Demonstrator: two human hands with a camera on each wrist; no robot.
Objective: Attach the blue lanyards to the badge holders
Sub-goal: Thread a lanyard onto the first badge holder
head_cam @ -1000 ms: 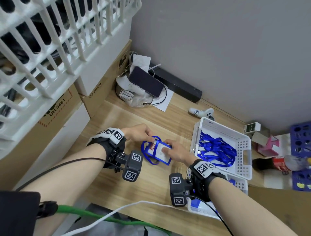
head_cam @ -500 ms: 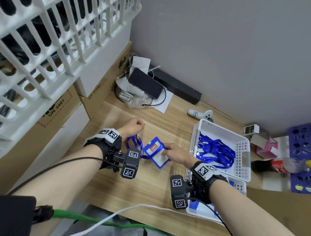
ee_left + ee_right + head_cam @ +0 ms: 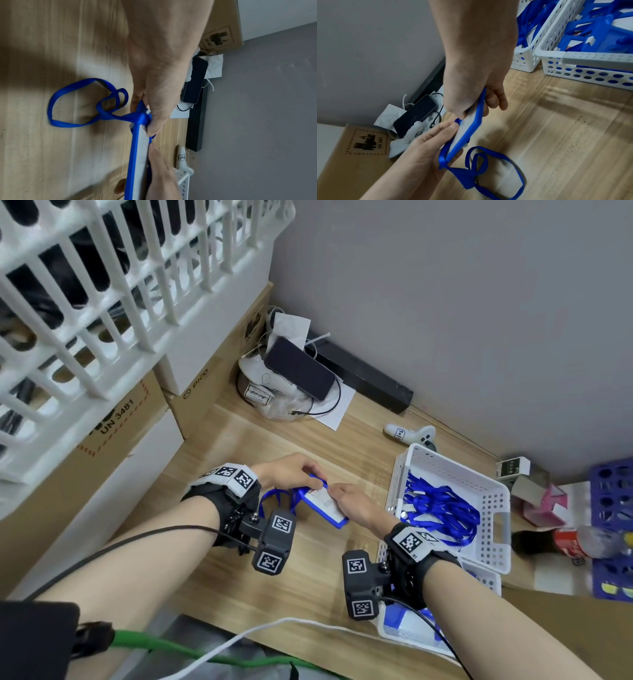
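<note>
A blue-framed badge holder with a white card is held just above the wooden table between both hands. My left hand pinches its top end, where the blue lanyard joins it; in the left wrist view the fingers close over that joint. The lanyard's loop trails onto the table to the left. My right hand grips the holder's lower part, thumb on one face and fingers behind. The clip itself is hidden under my left fingers.
A white basket of loose blue lanyards stands right of my hands. A second basket with badge holders sits nearer the table's front edge. Cardboard boxes line the left; a phone and controller lie by the wall.
My left hand, which had drawn away to the left along the lanyard, has come back to the holder's top end. My right hand has kept its grip on the holder.
</note>
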